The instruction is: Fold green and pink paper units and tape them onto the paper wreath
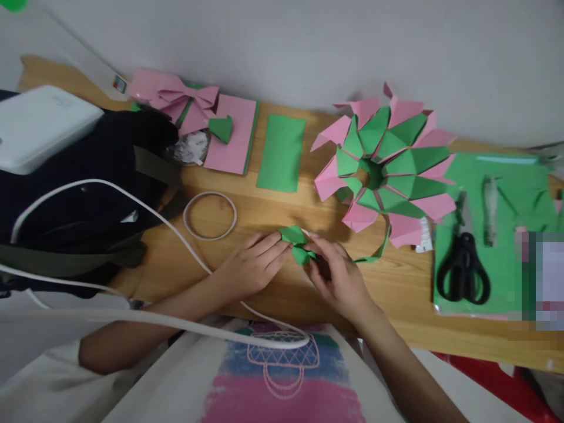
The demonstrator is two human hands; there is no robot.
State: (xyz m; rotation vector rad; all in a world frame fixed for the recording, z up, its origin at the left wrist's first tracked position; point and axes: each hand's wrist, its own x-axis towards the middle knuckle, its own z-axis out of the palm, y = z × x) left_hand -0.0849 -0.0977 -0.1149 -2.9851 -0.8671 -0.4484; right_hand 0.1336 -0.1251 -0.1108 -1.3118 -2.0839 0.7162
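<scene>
Apparently mid-fold, the paper (pixel 292 235) is pinched in the fingertips of both left hand (pixel 255 262) and right hand (pixel 340 279) over the table (pixel 396 294), near the flower (pixel 418 163), probably calling next for a firm crease.

The folded green piece (pixel 294 236) looks like matt paper, smooth and crisply creased, as do the flat green sheet (pixel 282 154) and the pink-and-green folded ring of petals (pixel 412 167). The desk (pixel 396 288) shows light wood grain with a faint sheen. The scissors (pixel 465 270) pair dull grey metal blades with smooth black plastic handles. A clear, glossy plastic-looking cover catches light on the green pack (pixel 529 176). The white box (pixel 50 126) appears smooth plastic; the black bag (pixel 79 205) is matt cloth, and the white shirt (pixel 154 376) soft fabric
</scene>
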